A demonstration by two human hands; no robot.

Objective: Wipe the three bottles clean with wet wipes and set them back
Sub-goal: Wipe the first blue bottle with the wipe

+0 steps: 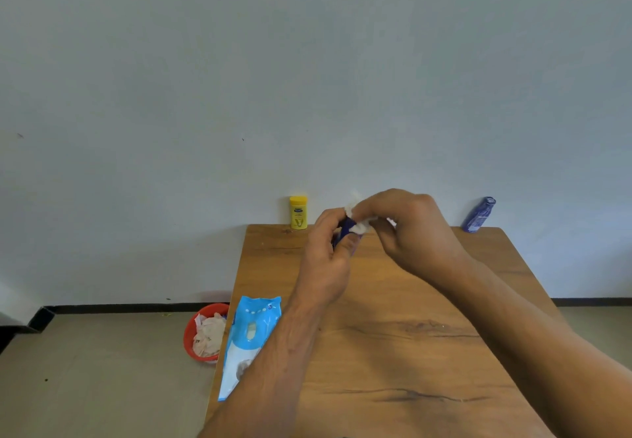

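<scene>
Nearest the camera, two bare forearms are seen reaching forward over the wooden table (410, 352), and the hands are brought together above its far half.

A dark blue held bottle (346, 232) is gripped by the left hand (326, 253), whose fingers (329, 222) are curled round its body; most of the bottle is hidden by them. A bunched white wipe (358, 225) is pinched by the right hand (410, 229), its fingers (371, 208) being closed on the cloth, which is pressed against the top of the held bottle. The bottle is kept clear of the table surface.

A yellow bottle (298, 212) is stood upright at the far edge, near the far left corner, with its cap on. A corner bottle (478, 216), blue and capped, is placed at the far right corner and appears tilted to the right; the two are well apart, with the hands between them.

A light blue wipes pack (249, 338) is laid flat along the left edge of the table, partly covered by the left forearm. Whether its flap is open cannot be told.

A red bin (187, 335) is set on the floor (102, 369) just beside the left edge, and it is filled with crumpled pale used wipes (208, 335).
</scene>
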